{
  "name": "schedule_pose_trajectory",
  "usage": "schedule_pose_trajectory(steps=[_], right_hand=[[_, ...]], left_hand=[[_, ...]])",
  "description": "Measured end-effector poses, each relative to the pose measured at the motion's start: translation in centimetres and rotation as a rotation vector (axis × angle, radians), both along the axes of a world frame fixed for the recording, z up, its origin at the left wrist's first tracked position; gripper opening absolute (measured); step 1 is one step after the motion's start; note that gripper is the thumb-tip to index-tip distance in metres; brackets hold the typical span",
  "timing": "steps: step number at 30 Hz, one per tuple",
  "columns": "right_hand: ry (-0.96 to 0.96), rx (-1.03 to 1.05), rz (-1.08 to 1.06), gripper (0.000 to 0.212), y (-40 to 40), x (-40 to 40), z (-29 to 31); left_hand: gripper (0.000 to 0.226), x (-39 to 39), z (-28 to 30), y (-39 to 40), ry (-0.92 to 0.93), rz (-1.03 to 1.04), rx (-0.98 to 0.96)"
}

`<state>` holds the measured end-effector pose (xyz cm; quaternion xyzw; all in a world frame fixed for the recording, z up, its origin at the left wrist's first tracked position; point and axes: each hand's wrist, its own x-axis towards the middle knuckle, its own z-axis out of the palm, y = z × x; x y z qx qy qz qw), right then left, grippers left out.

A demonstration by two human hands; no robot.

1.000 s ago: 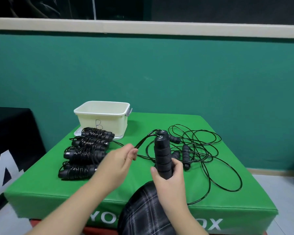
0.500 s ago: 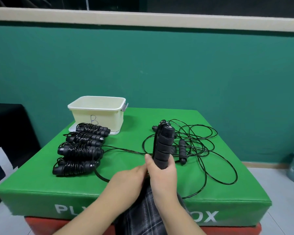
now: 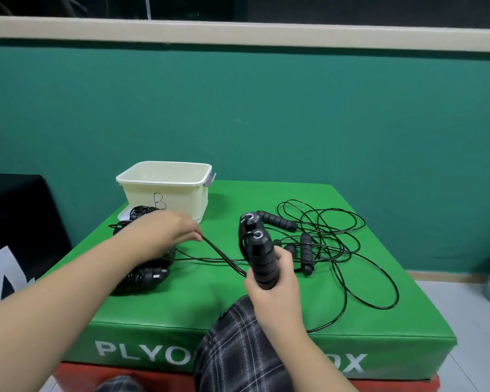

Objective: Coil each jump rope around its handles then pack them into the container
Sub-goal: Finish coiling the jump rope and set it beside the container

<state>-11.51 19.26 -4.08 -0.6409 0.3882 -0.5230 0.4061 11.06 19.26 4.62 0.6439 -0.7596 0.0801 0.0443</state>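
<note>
Risk: right hand (image 3: 272, 281) clamps paired handles (image 3: 259, 250), left hand (image 3: 171, 230) pinches cord (image 3: 224, 257); loose tangle (image 3: 323, 241) may snag, dragging other rope

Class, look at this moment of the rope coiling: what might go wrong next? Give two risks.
1. The cord pulled by the left hand runs toward the loose tangle; it may snag another rope.
2. The right hand holds both handles low down; a tug could slip them.

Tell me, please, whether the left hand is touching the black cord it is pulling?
Touching. The head view shows the left hand pinching the black cord at its fingertips, the cord running taut to the handles in the right hand.
</note>
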Motion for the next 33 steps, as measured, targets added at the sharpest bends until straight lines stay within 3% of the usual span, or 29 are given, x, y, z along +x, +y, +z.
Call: schedule_pose_trajectory(steps=[2,5,7,9,11,13,16,19,25,29,32,33], right_hand=[[0.049,-0.037,0.023,0.044,0.1,0.0,0.0],[0.123,-0.093,0.027,0.048,0.2,0.0,-0.1],[0.220,-0.155,0.031,0.046,0.4,0.0,-0.2],[0.346,-0.246,0.020,0.046,0.7,0.2,-0.4],[0.431,-0.407,-0.040,0.053,0.7,0.4,-0.6],[0.489,-0.585,-0.100,0.062,0.6,0.7,-1.0],[0.571,-0.701,-0.137,0.069,0.5,1.1,-1.2],[0.626,-0.678,-0.159,0.070,0.5,1.2,-1.1],[0.773,-0.606,-0.308,0.057,0.2,1.8,-0.8],[0.884,-0.537,-0.333,0.061,-0.1,2.9,-0.8],[0.911,-0.467,-0.261,0.037,-0.6,3.5,-0.4],[0.905,-0.432,-0.251,0.042,-0.6,3.6,0.1]], left_hand=[[0.034,0.7,0.2,-0.6,0.057,-0.005,-0.058],[0.062,1.1,0.9,-0.8,0.014,0.049,-0.045],[0.055,0.7,1.3,-0.8,-0.022,0.091,-0.053],[0.028,-0.3,2.2,-0.5,-0.063,0.183,-0.143],[0.033,-1.4,3.1,0.0,-0.056,0.287,-0.245],[0.039,-2.1,3.5,0.4,0.083,0.326,-0.296],[0.045,-3.2,3.3,1.2,0.435,0.299,-0.321],[0.043,-4.8,3.8,2.7,0.604,0.276,-0.326],[0.047,-6.8,4.4,6.8,0.776,0.150,-0.199],[0.041,-8.1,2.9,8.1,0.745,0.053,-0.083],[0.043,-8.8,1.1,8.5,0.647,-0.006,-0.058],[0.043,-9.0,0.5,8.6,0.618,-0.024,-0.062]])
